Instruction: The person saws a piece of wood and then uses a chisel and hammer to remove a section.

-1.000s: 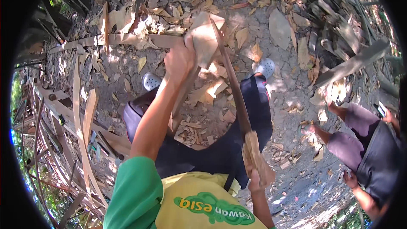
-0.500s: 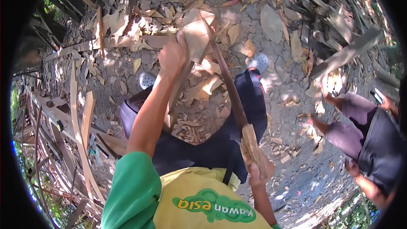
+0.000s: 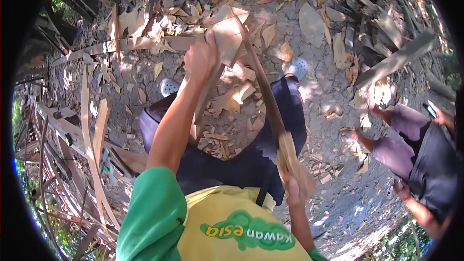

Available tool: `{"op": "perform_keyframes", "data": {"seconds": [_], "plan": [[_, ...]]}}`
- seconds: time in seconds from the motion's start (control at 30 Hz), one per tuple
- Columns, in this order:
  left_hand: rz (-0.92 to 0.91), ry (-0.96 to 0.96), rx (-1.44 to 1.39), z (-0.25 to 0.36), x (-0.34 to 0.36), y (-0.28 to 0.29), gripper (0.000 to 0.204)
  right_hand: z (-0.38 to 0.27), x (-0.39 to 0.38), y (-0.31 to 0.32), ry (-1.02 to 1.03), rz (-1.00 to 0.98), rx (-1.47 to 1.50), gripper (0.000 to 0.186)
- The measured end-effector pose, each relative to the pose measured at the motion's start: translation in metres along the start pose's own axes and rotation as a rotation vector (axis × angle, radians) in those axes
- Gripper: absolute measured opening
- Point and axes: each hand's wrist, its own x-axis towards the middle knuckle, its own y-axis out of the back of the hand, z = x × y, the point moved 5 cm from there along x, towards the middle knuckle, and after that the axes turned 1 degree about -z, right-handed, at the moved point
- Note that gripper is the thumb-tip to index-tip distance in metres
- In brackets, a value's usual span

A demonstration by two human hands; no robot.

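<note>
My left hand [image 3: 200,59] is closed on the near left side of a pale wooden block [image 3: 227,36], with its thumb on the upper face. Dark lines cross that face. Beneath the block a narrow plank [image 3: 209,97] slants down between my legs. My right hand [image 3: 294,191], lower right, grips the light wooden handle [image 3: 289,157] of a handsaw, slightly blurred. Its long brown blade [image 3: 261,75] runs up and left, and its tip lies at the block's far right part. Whether the teeth are in the wood I cannot tell.
Long wooden strips [image 3: 89,116] and sticks lie piled on the left. Planks [image 3: 396,60] are stacked at the upper right. Dry leaves [image 3: 309,26] and wood chips cover the ground. Another person [image 3: 411,150] is close by on the right, with a hand low near their body.
The saw and my right hand have shifted slightly forward, away from my body. My left hand and the block sit a little farther up and right in the picture.
</note>
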Motion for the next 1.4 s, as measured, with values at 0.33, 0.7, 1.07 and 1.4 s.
{"op": "perform_keyframes", "data": {"seconds": [0.33, 0.7, 1.07, 1.4], "plan": [[-0.070, 0.020, 0.025, 0.000, 0.000, 0.002, 0.064, -0.058, 0.281, -0.110, 0.739, 0.395, 0.032, 0.020], [-0.032, 0.050, -0.026, 0.001, -0.003, 0.003, 0.064, -0.006, 0.013, 0.021, 0.313, 0.107, 0.150, 0.049], [-0.143, 0.089, 0.064, 0.004, -0.005, 0.008, 0.064, -0.025, 0.277, -0.114, 0.535, 0.126, 0.094, 0.020], [0.029, 0.023, -0.023, -0.006, 0.004, -0.004, 0.056, -0.020, 0.083, -0.019, -0.160, -0.015, 0.179, 0.037]]}}
